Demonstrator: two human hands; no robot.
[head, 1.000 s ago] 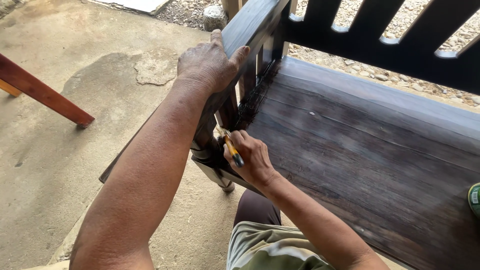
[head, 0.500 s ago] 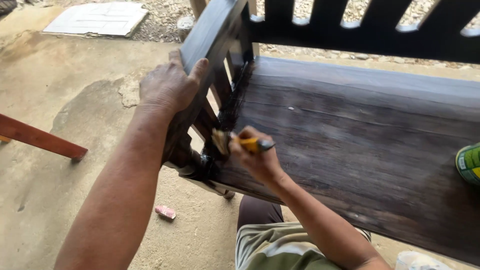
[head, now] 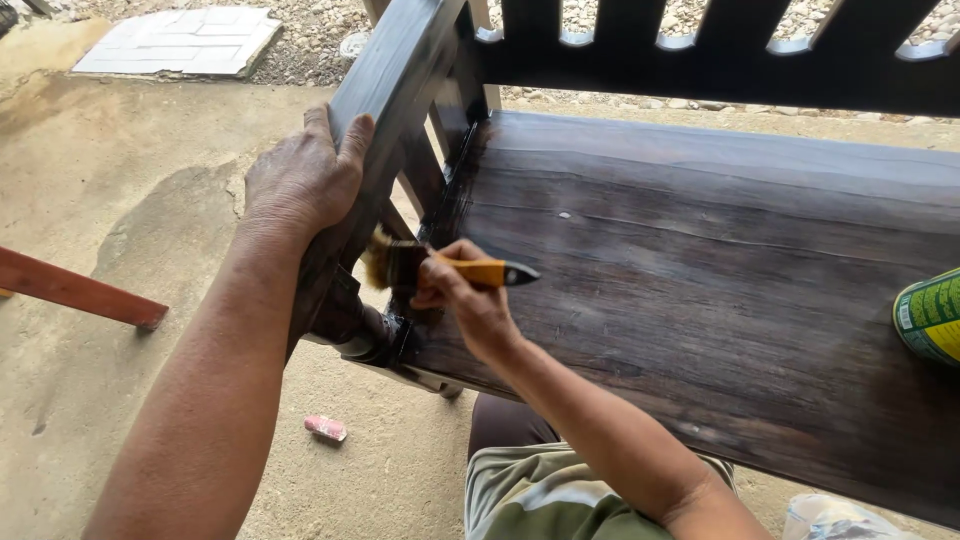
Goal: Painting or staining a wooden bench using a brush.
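The left hand (head: 300,180) sits left of centre in the frame, fingers and thumb wrapped over the dark armrest (head: 400,90) of a wooden bench (head: 720,300). The armrest runs from the top centre down toward the hand, with dark slats (head: 425,175) below it.

The right hand (head: 470,300) is at the centre of the frame, fingers closed on a brush (head: 440,268). The brush has a yellow handle with a dark tip pointing right, a black ferrule and light bristles pointing left. The bristles (head: 378,258) lie against the lower part of the armrest frame, just beside the left hand's wrist.

The bench seat fills the centre and right of the frame; its surface is dark and streaked, darkest next to the armrest. The bench back crosses the top right.

A green and yellow can (head: 930,315) stands on the seat at the right edge, partly cut off.

On the concrete floor (head: 120,200): a red beam (head: 75,290) at the left edge, a small pink object (head: 326,428) at lower centre-left, a pale slab (head: 180,40) at upper left.
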